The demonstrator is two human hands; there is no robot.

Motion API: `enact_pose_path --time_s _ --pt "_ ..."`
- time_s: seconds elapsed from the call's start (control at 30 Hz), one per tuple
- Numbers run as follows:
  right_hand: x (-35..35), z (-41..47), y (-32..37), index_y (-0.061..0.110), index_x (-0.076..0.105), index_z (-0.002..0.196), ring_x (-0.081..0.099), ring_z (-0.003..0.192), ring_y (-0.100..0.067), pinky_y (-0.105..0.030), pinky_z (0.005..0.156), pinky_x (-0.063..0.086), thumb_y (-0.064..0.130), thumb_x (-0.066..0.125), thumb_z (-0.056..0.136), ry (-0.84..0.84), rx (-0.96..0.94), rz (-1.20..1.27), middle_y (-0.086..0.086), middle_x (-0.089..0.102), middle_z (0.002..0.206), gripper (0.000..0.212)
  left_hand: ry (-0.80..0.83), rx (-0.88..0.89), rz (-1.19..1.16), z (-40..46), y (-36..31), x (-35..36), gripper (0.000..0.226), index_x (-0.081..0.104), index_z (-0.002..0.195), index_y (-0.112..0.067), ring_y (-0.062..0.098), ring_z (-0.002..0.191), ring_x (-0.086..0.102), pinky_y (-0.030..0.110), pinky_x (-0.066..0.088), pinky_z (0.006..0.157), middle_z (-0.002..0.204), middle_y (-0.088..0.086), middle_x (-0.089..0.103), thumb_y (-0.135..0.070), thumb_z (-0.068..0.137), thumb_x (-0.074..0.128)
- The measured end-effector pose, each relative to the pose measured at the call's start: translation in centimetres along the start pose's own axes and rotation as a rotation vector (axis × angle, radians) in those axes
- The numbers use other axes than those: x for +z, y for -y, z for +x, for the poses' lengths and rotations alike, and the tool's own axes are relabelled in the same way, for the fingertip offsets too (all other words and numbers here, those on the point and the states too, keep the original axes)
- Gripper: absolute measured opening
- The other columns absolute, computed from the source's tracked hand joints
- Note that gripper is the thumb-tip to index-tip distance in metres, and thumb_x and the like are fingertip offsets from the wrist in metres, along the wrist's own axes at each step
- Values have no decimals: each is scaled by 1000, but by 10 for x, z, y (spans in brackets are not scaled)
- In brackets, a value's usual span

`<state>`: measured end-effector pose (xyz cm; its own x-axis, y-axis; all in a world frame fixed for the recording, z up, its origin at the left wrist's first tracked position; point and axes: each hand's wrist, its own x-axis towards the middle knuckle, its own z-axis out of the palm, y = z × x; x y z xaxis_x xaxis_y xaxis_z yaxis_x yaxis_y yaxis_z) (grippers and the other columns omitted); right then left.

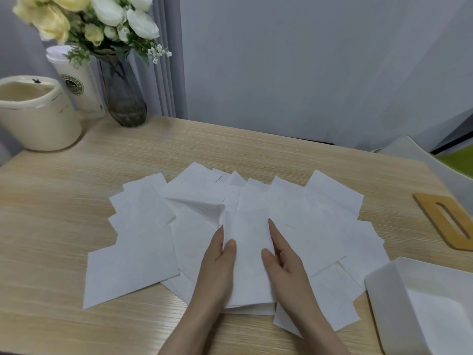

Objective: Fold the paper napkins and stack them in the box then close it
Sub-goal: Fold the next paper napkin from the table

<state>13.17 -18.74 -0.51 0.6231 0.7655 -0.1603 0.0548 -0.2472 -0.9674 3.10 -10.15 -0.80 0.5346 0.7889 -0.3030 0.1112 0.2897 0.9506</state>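
Several white paper napkins (135, 262) lie fanned out and overlapping on the wooden table (64, 196). In the middle, one folded napkin (249, 254) is held between both hands. My left hand (218, 262) pinches its left edge, thumb on top and fingers underneath. My right hand (281, 254) holds its right edge, thumb on top and fingers lying along the side. A loose flap (202, 208) stands up just left of the fold. The white box (384, 290) sits open at the lower right. Its wooden lid (432, 208), with a slot, lies flat further back.
At the back left stand a cream pot (38, 119), a white cup with a logo (76, 83) and a dark glass vase of flowers (122, 98). A white and green chair (419, 155) is beyond the table's right edge. A grey wall is behind.
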Motion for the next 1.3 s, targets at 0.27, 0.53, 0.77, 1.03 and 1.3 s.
enact_pose_path --time_s 0.27,0.53,0.77,1.03,1.3 --pt "13 7 7 34 42 132 59 87 19 -2 67 44 -4 47 94 -23 -1 24 19 58 115 54 -106 -11 -145 -3 0 -20 34 59 109 -34 9 90 72 22 56 67 105 -6 73 -4 94 58" --pt "38 38 22 38 56 120 49 101 -2 -12 81 37 10 64 87 -58 -233 -290 18 54 112 45 -319 63 -222 0 -5 -65 34 62 104 -29 3 75 72 13 51 58 84 -12 76 2 92 59" --pt "69 86 31 30 60 123 43 112 -14 -39 101 37 20 65 86 23 -215 -452 13 60 112 39 -348 85 -217 -1 -8 -86 33 63 103 -27 1 72 70 14 52 59 81 -14 76 4 92 58" --pt "71 92 32 28 75 98 56 64 3 -21 62 42 9 50 87 -115 -153 -317 21 64 72 33 -338 84 -240 -1 -10 -95 32 63 101 -25 0 69 69 12 51 57 79 -12 76 5 92 58" --pt "4 66 34 24 75 97 64 70 -4 -11 60 48 -5 46 83 -246 -100 -151 18 73 87 44 -280 63 -260 0 -9 -72 29 62 103 -25 -1 65 69 11 48 53 76 -17 75 2 94 55"
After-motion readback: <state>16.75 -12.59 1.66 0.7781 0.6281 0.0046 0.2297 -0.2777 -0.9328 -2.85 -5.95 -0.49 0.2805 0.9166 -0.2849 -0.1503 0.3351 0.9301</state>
